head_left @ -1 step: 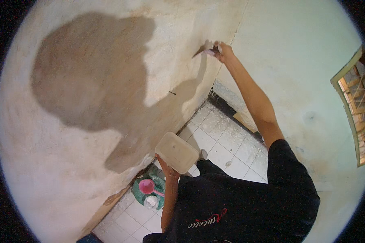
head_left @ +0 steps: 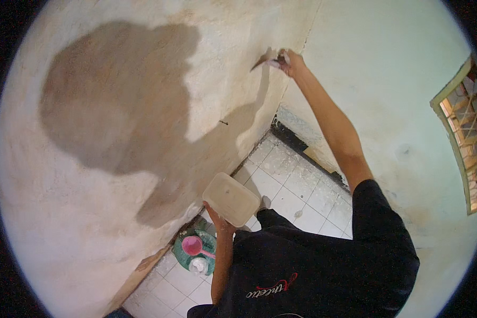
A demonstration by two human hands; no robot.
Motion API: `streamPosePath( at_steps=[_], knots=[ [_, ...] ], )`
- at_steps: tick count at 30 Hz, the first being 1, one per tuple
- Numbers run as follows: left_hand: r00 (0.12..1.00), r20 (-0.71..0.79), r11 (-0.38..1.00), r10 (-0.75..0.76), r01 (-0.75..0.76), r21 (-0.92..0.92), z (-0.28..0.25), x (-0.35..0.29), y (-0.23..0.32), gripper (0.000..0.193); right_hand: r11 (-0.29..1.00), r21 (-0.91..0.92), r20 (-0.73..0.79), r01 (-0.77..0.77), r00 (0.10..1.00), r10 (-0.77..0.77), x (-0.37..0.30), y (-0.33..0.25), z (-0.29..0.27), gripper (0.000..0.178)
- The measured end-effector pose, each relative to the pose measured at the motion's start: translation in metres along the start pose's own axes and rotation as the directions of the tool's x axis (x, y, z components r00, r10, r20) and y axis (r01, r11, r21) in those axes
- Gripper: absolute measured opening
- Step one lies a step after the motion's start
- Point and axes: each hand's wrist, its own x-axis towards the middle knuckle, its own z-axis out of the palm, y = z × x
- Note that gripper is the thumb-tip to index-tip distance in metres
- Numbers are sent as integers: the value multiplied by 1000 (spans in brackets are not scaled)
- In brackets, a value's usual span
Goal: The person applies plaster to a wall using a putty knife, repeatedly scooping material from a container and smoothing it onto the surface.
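Our shirt: we wear a black short-sleeved shirt [head_left: 323, 265] with a small red mark on the chest, filling the lower middle of the view.
Left hand: our left hand [head_left: 217, 217] is raised in front of the chest, its fingers curled under the edge of a pale, flat rectangular plastic board [head_left: 231, 199], gripping it from below so that it sits roughly level.
Floor below: beneath the board we see a green round bucket [head_left: 188, 254] on the white tiled floor [head_left: 289, 180], with a pink plastic scoop [head_left: 193, 245] lying in it and a small white round container [head_left: 198, 264] just beside the scoop.
Right arm: our bare right arm stretches up and away, well apart from the left hand.
Right hand: our right hand [head_left: 294, 62] is closed around the handle of a small flat-bladed scraping tool [head_left: 267, 61].
Tool: its blade touches the cream plastered wall [head_left: 116, 222], close to the corner.
Wall: a large darker, damp-looking brown patch [head_left: 111, 100] spreads over the left part of it.
Side wall: a pale green wall [head_left: 392, 79] meets the cream one at the corner.
Far right: a yellow-framed window [head_left: 461, 132] sits at the rim.
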Motion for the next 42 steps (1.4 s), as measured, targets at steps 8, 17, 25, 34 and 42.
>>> streamPosePath(
  at_steps=[8, 17, 25, 34, 42],
  knots=[
    [904, 285, 514, 318, -417, 750, -24, 17, -10, 60, 993, -105, 162, 48, 986, -30, 41, -176, 111, 17],
    [993, 95, 987, 66, -79, 139, -23, 17, -15, 60, 944, -230, 200, 235, 961, -190, 67, -316, 191, 20],
    [999, 37, 997, 29, -32, 65, -26, 11, -8, 60, 973, -171, 20, 158, 987, -157, 26, -275, 97, 17],
    [959, 148, 801, 243, -284, 527, -39, 12, 5, 59, 967, -31, -341, 251, 907, -247, -36, -184, 82, 19],
    [999, 1, 993, 46, -46, 113, -29, 6, 4, 63, 55, -724, 245, 687, 332, -911, -55, -98, 164, 26]
  ],
)
